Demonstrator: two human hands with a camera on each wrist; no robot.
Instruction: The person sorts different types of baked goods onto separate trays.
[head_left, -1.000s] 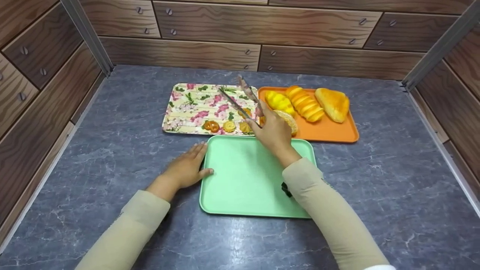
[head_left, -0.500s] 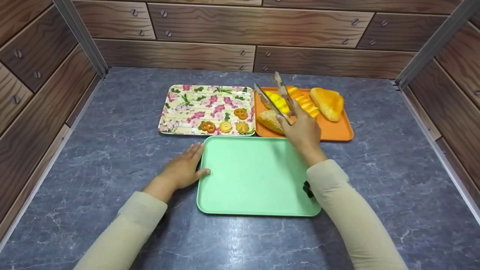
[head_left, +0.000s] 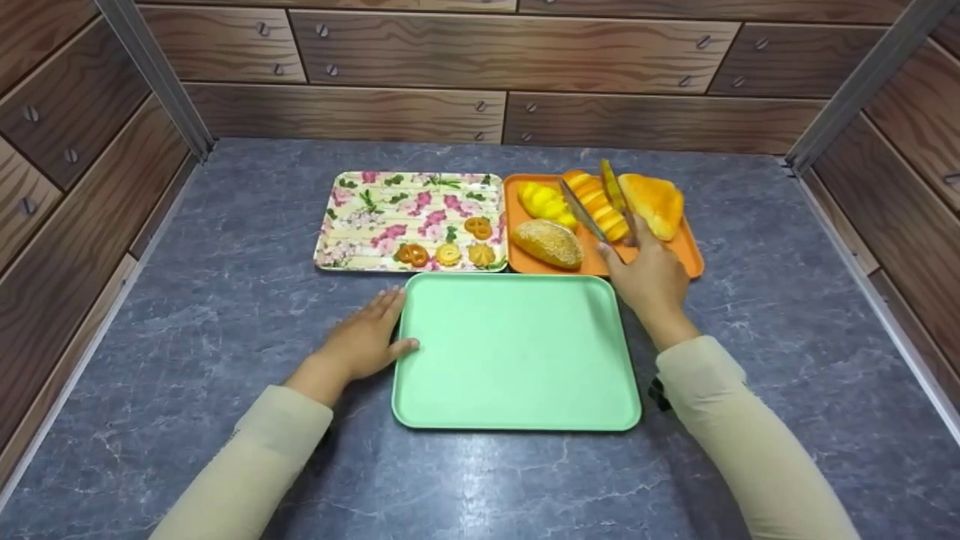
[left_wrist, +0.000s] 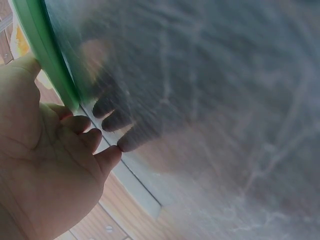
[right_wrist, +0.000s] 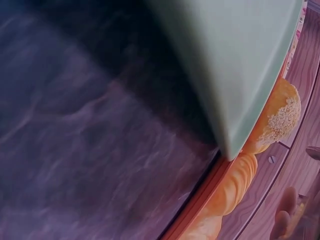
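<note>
My right hand [head_left: 651, 281] holds metal tongs [head_left: 583, 211] over the orange tray [head_left: 686, 255]. The tongs' arms are spread, one at each side of a ridged bread roll [head_left: 591, 193]; whether they touch it I cannot tell. Beside that roll lie a sesame bun [head_left: 549, 244], a yellow bumpy bread [head_left: 541, 201] and a golden, roughly triangular bread [head_left: 654, 204]. My left hand [head_left: 364, 337] rests at the left edge of the light green tray [head_left: 517, 360], thumb on its rim. In the left wrist view the other fingers lie along the outside of the tray [left_wrist: 47, 55].
A floral tray [head_left: 375, 225] stands left of the orange one, bearing pretzels [head_left: 412, 255] and cookies [head_left: 481, 255] near its front right. Wood-patterned walls [head_left: 405, 112] enclose the grey marbled table [head_left: 225, 262] at the back and sides.
My right hand has carried the spread tongs rightward, from above the floral tray across the sesame bun to the ridged roll. The left hand has stayed at the green tray's edge.
</note>
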